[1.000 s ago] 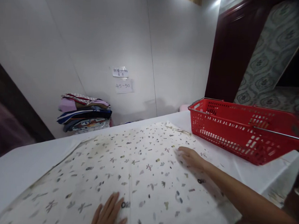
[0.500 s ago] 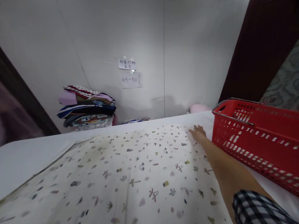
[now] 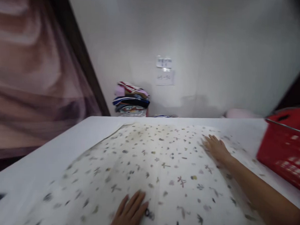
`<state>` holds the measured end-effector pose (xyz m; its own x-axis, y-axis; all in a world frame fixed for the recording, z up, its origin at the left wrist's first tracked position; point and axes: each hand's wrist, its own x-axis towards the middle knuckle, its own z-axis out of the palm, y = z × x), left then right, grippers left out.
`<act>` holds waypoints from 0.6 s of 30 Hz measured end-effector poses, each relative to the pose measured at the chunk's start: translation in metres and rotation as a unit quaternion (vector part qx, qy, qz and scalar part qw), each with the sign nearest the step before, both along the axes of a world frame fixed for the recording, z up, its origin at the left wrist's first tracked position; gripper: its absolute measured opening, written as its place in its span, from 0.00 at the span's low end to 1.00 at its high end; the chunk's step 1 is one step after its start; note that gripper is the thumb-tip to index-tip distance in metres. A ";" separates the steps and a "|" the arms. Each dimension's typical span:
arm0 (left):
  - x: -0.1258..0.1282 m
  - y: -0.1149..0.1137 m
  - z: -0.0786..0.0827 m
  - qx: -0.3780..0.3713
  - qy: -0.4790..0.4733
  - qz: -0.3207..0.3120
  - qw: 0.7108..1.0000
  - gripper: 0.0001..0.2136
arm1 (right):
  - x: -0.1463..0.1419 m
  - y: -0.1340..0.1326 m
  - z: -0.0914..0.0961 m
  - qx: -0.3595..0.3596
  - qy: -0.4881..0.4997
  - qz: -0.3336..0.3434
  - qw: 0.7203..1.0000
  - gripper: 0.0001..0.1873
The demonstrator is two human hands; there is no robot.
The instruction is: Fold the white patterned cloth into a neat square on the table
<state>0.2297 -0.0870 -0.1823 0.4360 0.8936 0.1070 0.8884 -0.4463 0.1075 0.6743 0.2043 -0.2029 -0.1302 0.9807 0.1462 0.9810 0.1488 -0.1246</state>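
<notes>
A white cloth (image 3: 162,166) with a small print of leaves and plants lies spread over the white table (image 3: 51,151). Low in the view, my left hand (image 3: 130,211) rests flat on the near part of the cloth, fingers stretched out. Farther off to the right, my right hand (image 3: 216,148) lies on the cloth near its far right side, its fingers extended. Neither hand grips anything that I can see. Motion blurs the picture a little.
A red plastic basket (image 3: 282,148) with a metal handle stands at the table's right. Folded fabrics (image 3: 132,100) are stacked behind the far edge, below paper signs (image 3: 165,77) on the wall. A pinkish curtain (image 3: 36,87) hangs at the left.
The view has turned right, so the stack, signs and basket sit farther right. My left hand has come into view on the cloth. More cloth now shows right of my right hand.
</notes>
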 end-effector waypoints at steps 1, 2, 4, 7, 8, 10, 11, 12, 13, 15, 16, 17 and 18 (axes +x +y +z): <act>0.002 -0.002 0.008 -0.001 -0.010 -0.001 1.000 0.29 | -0.003 -0.003 -0.006 -0.018 0.007 0.029 0.999 0.30; 0.004 -0.005 0.014 -0.006 -0.020 -0.001 1.000 0.28 | -0.006 -0.005 -0.011 -0.028 0.007 0.034 0.999 0.30; 0.007 -0.009 0.018 -0.022 -0.047 -0.001 0.999 0.28 | -0.015 -0.012 -0.017 -0.032 -0.004 0.013 0.999 0.32; 0.008 -0.016 0.014 -0.053 -0.096 0.011 0.994 0.30 | -0.049 -0.035 -0.012 0.049 0.009 0.074 0.996 0.34; 0.008 -0.018 0.014 -0.066 -0.112 0.019 0.991 0.30 | -0.067 -0.048 -0.009 0.052 0.017 0.115 0.992 0.33; 0.002 -0.022 0.017 -0.081 -0.148 0.040 0.985 0.28 | -0.105 -0.075 -0.003 0.046 0.029 0.184 0.981 0.32; -0.004 -0.023 0.021 -0.078 -0.163 0.051 0.982 0.26 | -0.124 -0.089 -0.002 0.038 0.031 0.206 0.977 0.32; -0.012 -0.022 0.026 -0.069 -0.174 0.062 0.980 0.25 | -0.141 -0.101 -0.002 0.029 0.033 0.220 0.975 0.32; -0.023 -0.019 0.031 -0.054 -0.179 0.075 0.979 0.24 | -0.155 -0.110 -0.003 0.018 0.030 0.233 0.972 0.32; -0.053 -0.007 0.041 -0.015 -0.173 0.114 0.978 0.23 | -0.174 -0.122 -0.009 -0.008 0.018 0.239 0.971 0.33; -0.071 0.002 0.045 0.005 -0.165 0.144 0.976 0.23 | -0.178 -0.125 -0.014 -0.018 0.012 0.236 0.972 0.33; -0.091 0.014 0.049 0.027 -0.156 0.180 0.971 0.22 | -0.180 -0.125 -0.020 -0.023 0.007 0.232 0.973 0.34; -0.112 0.027 0.052 0.046 -0.145 0.219 0.964 0.21 | -0.180 -0.125 -0.025 -0.021 0.005 0.227 0.974 0.34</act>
